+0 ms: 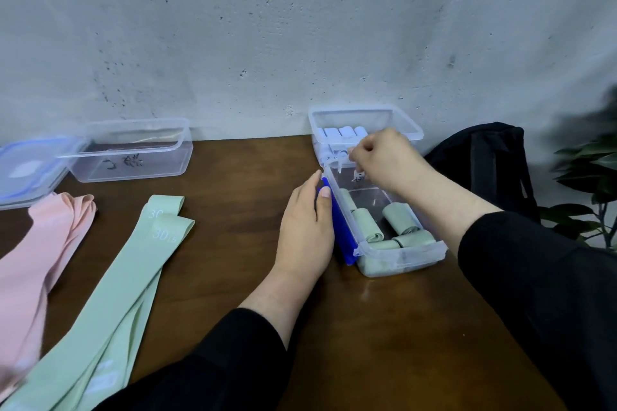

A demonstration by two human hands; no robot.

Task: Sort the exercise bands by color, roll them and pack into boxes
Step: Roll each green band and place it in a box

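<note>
On bench, right side: clear box (400, 253) holding rolled green bands (370, 227)
Left hand (309, 223): fingers straight, pressing the box's blue side
Right hand (384, 157): curled at far rim, grip unclear
Unrolled green bands (133, 264): flat, left

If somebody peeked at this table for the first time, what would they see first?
Probably the two hands at the clear box of rolled green bands near the middle: the left hand rests against its blue side, the right hand reaches over its far end. Then the long green bands and pink bands lying flat at left.

"30 LB" on the green bands (127, 260)
</note>
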